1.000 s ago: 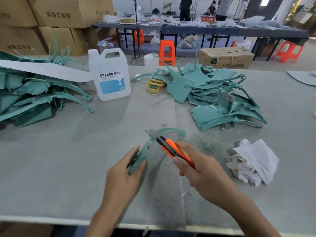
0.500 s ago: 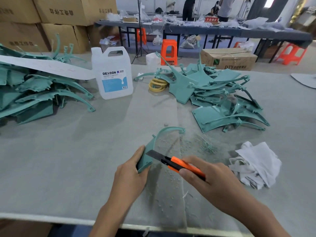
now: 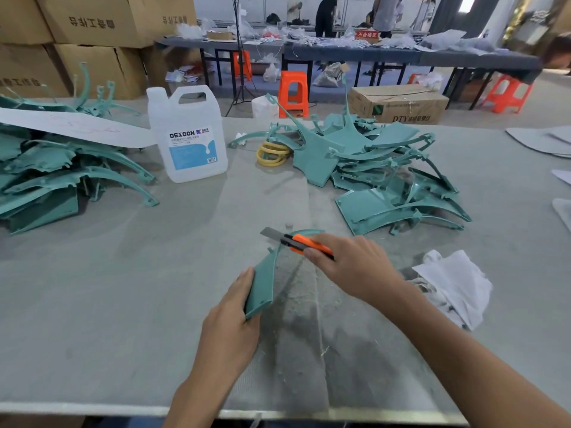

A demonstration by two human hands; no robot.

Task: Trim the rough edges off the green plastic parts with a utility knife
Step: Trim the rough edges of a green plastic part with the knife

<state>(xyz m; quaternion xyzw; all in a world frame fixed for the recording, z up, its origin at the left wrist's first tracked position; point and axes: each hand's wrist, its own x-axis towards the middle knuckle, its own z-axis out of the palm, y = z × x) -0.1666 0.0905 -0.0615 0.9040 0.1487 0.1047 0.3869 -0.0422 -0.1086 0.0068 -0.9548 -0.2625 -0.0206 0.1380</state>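
The left hand (image 3: pixel 231 322) grips the wide, flat end of a green plastic part (image 3: pixel 262 279), thumb along its near edge and fingers curled behind it. The part is smooth and matte. It stands tilted up off the table, narrowing into a thin curved arm that arcs away to the right.

The right hand (image 3: pixel 352 267) is closed around a utility knife (image 3: pixel 309 244) with an orange and black plastic body, forefinger along the top. The grey steel blade is extended and points up and left, crossing the narrow arm of the part.

Both are held low over the near middle of the table (image 3: pixel 123 288), which has a grey, finely woven covering. Pale green shavings (image 3: pixel 296 307) and thin curls are scattered under and in front of the hands.

A crumpled white cloth (image 3: pixel 454 285) lies to the right. Beyond it sits a tangled pile of green parts (image 3: pixel 386 180), flat panels and curved ribs. A second pile (image 3: pixel 61 174) lies at far left under a long white strip (image 3: pixel 71 126). Between the piles stand a translucent white jug (image 3: pixel 188 140) with a blue label and some stacked yellow rings (image 3: pixel 273 154).
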